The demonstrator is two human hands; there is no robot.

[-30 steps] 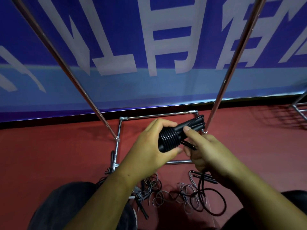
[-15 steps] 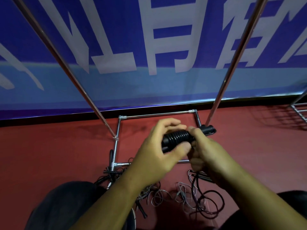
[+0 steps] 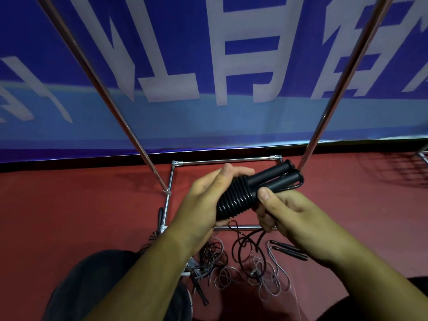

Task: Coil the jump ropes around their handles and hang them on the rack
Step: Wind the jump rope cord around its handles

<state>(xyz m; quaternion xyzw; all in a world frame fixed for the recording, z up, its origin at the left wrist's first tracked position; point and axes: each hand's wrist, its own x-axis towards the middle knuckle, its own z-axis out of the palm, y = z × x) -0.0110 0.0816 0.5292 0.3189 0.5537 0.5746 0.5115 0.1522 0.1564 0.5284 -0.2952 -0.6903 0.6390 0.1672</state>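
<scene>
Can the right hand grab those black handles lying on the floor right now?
Probably not yet: the right hand is busy gripping the coiled jump rope. The floor handles lie under it, uncovered, so letting go should free the way.

Black jump rope [image 3: 240,198], silver rack [image 3: 222,161], red floor [image 3: 69,216], blue banner [image 3: 185,54] with white lettering.

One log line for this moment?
phase: coiling | left hand: grips wound handles | right hand: holds loose rope | floor: other ropes uncoiled
</scene>
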